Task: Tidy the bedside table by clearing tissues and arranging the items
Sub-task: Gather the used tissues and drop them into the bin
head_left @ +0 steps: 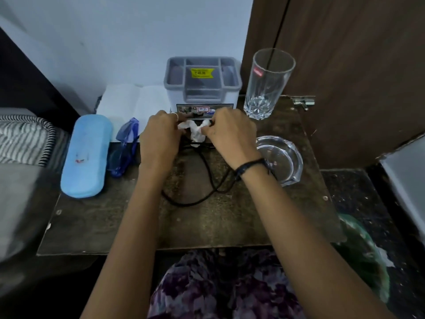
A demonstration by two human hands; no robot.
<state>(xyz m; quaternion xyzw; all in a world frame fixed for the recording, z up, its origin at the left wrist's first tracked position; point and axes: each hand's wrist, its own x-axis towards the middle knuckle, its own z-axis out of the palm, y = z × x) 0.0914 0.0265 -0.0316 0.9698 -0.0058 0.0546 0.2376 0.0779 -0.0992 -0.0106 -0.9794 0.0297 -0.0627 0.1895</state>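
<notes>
A crumpled white tissue (pixel 195 132) lies in front of the grey organiser box (pixel 202 81) at the back of the dark bedside table (pixel 230 222). My left hand (pixel 161 137) pinches its left end and my right hand (pixel 230 134) pinches its right end. A black cable (pixel 204 180) loops on the table under my wrists. A light blue glasses case (pixel 86 155) lies at the left, with blue glasses (pixel 125 146) beside it.
A tall empty glass (pixel 268 81) stands at the back right, and a clear glass ashtray (pixel 281 157) sits in front of it. White paper (pixel 128 100) lies behind the glasses. A green bag (pixel 361 256) is on the floor at the right. A bed (pixel 23 157) borders the left.
</notes>
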